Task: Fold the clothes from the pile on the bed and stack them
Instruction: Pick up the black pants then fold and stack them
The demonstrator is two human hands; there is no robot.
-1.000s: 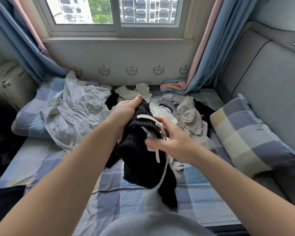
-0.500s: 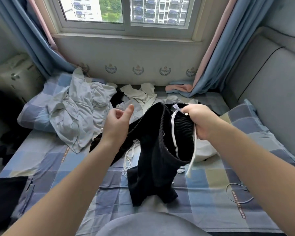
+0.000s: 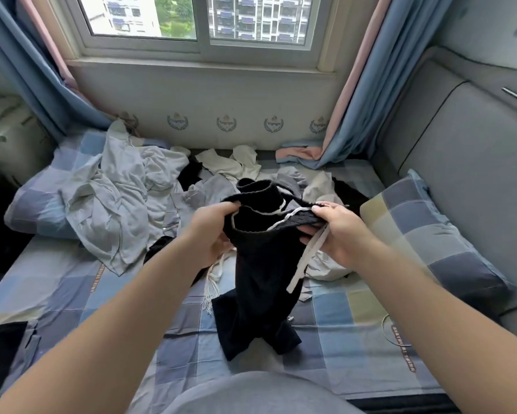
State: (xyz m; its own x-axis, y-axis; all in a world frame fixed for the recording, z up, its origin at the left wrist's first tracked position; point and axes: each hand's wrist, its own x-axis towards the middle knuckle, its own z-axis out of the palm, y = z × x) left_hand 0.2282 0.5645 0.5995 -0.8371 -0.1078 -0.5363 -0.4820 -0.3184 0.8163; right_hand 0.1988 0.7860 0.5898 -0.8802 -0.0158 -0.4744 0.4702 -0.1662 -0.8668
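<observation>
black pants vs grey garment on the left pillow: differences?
The black pants are dark with a white drawstring; the grey garment is pale and plain. The pants hang from the left hand and right hand at the waistband, legs trailing onto the bed; the grey garment lies crumpled over the pillow, untouched. Both are unfolded.

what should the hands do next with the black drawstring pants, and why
Probably draw the left hand and right hand apart and lift, so the black drawstring pants hang flat. Both hands grip the waistband, which sags bunched between them, and the legs lie crumpled on the checked sheet.
</observation>
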